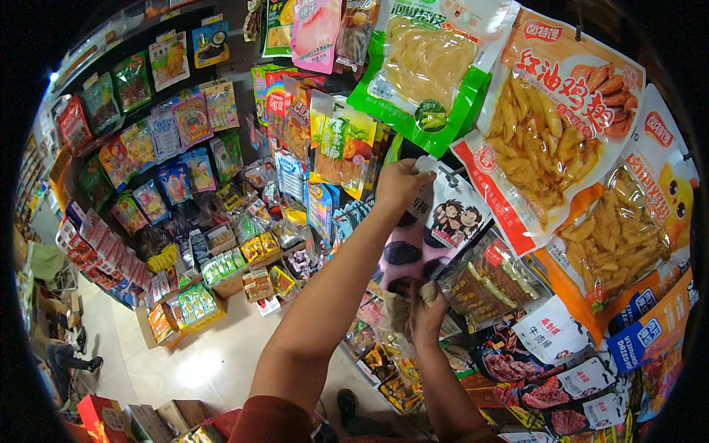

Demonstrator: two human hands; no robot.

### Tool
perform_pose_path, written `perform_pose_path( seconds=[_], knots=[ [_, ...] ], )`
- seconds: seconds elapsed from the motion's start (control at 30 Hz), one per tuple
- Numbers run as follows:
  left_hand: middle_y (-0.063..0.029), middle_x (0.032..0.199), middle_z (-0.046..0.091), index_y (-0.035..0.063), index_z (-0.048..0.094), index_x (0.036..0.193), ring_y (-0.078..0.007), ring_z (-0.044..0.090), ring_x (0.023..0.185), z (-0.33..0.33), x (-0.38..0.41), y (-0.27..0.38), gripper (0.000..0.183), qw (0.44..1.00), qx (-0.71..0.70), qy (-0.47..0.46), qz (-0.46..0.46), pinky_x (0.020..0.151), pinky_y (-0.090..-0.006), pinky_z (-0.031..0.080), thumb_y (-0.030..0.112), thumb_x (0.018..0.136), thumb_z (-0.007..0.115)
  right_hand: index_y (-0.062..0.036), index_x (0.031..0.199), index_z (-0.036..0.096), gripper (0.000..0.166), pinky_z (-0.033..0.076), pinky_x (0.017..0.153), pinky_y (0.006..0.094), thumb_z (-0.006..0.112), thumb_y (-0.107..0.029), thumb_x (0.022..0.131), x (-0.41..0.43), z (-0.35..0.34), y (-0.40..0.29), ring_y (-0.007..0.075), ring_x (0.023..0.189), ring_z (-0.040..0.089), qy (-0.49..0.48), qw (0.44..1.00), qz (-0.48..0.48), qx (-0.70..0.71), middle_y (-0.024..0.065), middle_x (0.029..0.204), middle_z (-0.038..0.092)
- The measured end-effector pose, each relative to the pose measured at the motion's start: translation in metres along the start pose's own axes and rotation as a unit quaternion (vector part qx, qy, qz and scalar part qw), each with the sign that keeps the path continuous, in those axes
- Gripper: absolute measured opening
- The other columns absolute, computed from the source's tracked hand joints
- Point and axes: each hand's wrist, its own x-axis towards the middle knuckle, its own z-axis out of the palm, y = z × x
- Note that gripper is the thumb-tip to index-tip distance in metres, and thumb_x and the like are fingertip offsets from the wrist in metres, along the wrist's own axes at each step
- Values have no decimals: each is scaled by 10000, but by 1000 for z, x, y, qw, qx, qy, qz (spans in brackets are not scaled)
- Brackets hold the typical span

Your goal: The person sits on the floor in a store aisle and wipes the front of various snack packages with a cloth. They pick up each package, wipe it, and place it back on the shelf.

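Note:
My left hand (403, 187) pinches the top edge of a hanging snack bag (407, 252), white above with cartoon figures and pink with dark dried plums below. A metal peg hook (447, 176) shows at the bag's top. Lower down, my right hand (429, 315) is bunched around a grey-brown cloth (396, 313), which lies against the bag's lower part. To the right hangs a clear packet of brown sticks (490, 279). Above it are a green-edged snack bag (429, 66) and a large orange and white bag (545, 122).
Rows of hanging snack packets (191, 119) curve along the left. Below them stand open boxes of small packs (194, 307) near the tiled floor (188, 360). Dark meat-snack packets (559, 387) hang at the lower right. Another person's leg (69, 360) shows at the far left.

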Motion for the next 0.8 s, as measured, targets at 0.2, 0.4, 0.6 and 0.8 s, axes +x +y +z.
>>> perform_pose_path(
  seconds=[0.2,0.4,0.6,0.8],
  knots=[
    [-131,772,644,34,618,937,-302,610,700,14,-17,0,326,983,158,80,37,625,-382,456,271,724,686,31,856,592,186,416,634,277,584,-154,870,12,6,1,115,706,512,32,985,36,168,27,786,593],
    [-211,1112,578,-8,464,1202,-324,572,1026,-1,-62,-38,548,954,259,71,134,865,-353,449,190,748,697,-1,857,593,204,401,616,287,617,-204,850,12,18,74,127,685,498,69,968,143,196,12,808,578],
    [-192,1127,578,-9,514,1172,-320,566,1033,-63,-174,-130,482,980,163,114,9,891,-368,433,149,748,681,49,1222,424,646,399,885,381,669,-372,798,-39,30,29,241,1047,502,43,921,323,213,166,1238,463],
    [-142,1005,645,-10,585,1071,-222,623,920,-161,-404,-172,311,935,158,202,-247,827,-312,475,136,798,614,14,1049,569,414,440,692,330,682,-293,794,-117,29,64,187,760,552,-56,952,265,142,72,891,588]
  ],
)
